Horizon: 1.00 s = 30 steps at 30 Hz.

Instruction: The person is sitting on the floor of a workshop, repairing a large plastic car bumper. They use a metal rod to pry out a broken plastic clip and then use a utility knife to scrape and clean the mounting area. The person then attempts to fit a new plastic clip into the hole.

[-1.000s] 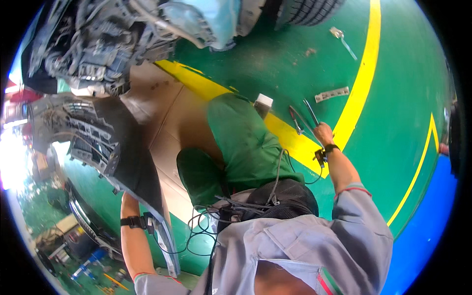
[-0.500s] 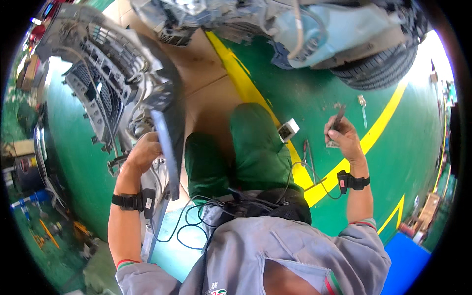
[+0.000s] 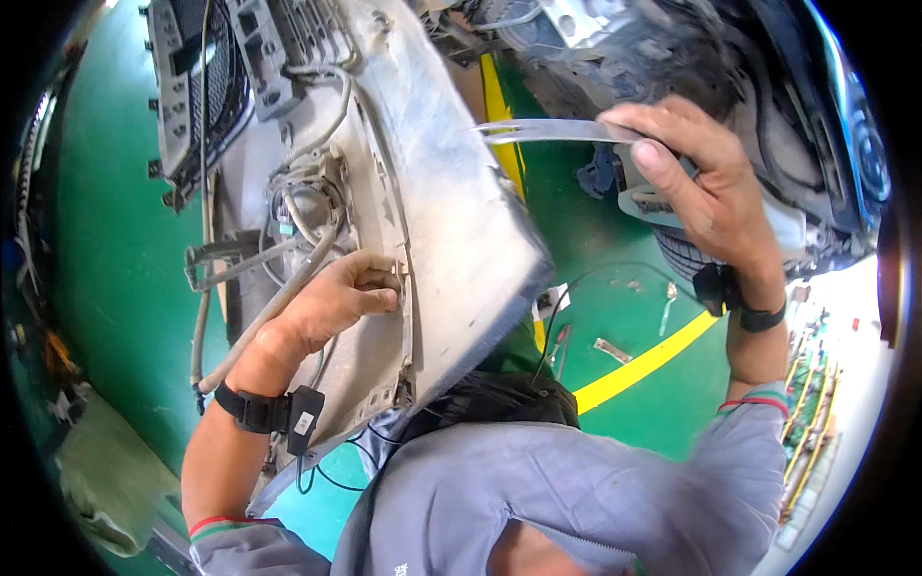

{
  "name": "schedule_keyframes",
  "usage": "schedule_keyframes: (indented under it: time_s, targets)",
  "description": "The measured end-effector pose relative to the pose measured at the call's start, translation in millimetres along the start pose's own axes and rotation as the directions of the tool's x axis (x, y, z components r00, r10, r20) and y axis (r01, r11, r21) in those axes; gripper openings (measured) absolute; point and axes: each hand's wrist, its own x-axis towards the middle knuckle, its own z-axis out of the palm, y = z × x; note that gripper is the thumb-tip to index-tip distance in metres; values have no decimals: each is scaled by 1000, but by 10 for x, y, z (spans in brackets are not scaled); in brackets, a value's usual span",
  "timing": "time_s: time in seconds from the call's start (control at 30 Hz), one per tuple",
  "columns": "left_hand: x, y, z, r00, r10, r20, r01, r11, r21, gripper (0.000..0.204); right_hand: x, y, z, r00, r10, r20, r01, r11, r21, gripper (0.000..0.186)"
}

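Note:
A dusty car bumper (image 3: 451, 269) is raised in front of me, its inner side showing brackets, wiring tubes and a round lamp housing (image 3: 312, 206). My left hand (image 3: 346, 298) has its fingers curled on a narrow ridge (image 3: 403, 307) inside the bumper. My right hand (image 3: 701, 182) grips a long flat tool (image 3: 547, 132), blurred by motion, between thumb and fingers; the tool's far end reaches the bumper's upper right edge, and whether it touches is unclear. A black plastic grille (image 3: 182, 96) is attached at the bumper's upper left.
The car's exposed front (image 3: 720, 67) and a tyre (image 3: 677, 254) are beyond the bumper. On the green floor lie a metal strip (image 3: 612, 351), small tools (image 3: 563, 341) and a white box (image 3: 553, 300). A folded green cloth (image 3: 110, 470) lies at the lower left.
The bumper has been raised across my lap toward the middle of the view. My right hand, with the tool, has risen from floor height to the bumper's edge. My left hand has moved right.

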Motion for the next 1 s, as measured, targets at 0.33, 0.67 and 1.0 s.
schedule_keyframes:
  time_s: [0.33,0.67,1.0]
  targets:
    - [88,-30,-26,989,-131,-74,114,973,-203,31,1202,-257,850,625,-180,760,418,899,-131,23]
    - [123,-114,-24,992,-83,-92,64,979,-196,24,1240,-258,1167,570,-111,814,348,930,-117,25]
    - [132,-56,-36,996,-68,-52,59,988,-144,28,1036,-223,1174,682,-276,677,473,873,-121,21]
